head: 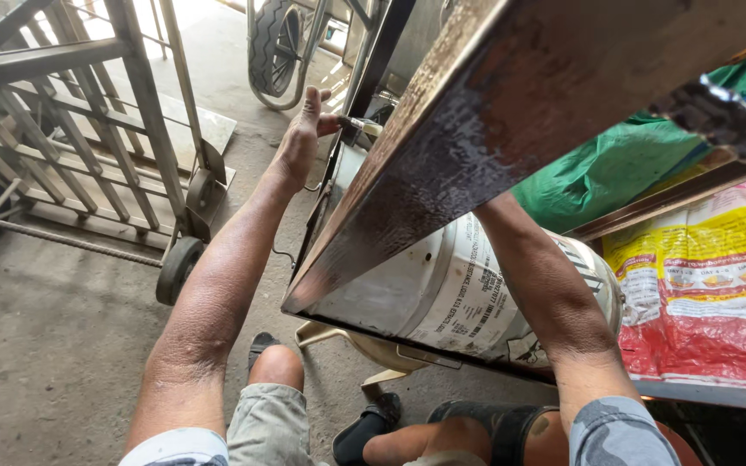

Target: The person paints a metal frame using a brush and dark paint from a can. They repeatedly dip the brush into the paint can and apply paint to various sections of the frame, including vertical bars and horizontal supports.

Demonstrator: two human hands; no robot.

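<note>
Here, notes from the head view.
Left hand (304, 129): stretched forward, fingers spread, thumb pressing a small metal-tipped tool (357, 125) against the dark frame (373, 78).
Right hand: hidden behind the beam (477, 129); only the forearm (546, 293) shows, so its grip cannot be told.
Beam: rusty steel, slanting across the middle of view, above the drum (459, 293).
Handling: judged heavy and stiff, with rough, flaky faces and hard edges; best held by the flat sides, away from the corners. The tool looks light and narrow, a pinch hold.
Count: one beam, one drum, one gate (88, 129) on two visible casters, one spare wheel (274, 43), one printed sack (710, 285), one green tarp (632, 155).
</note>
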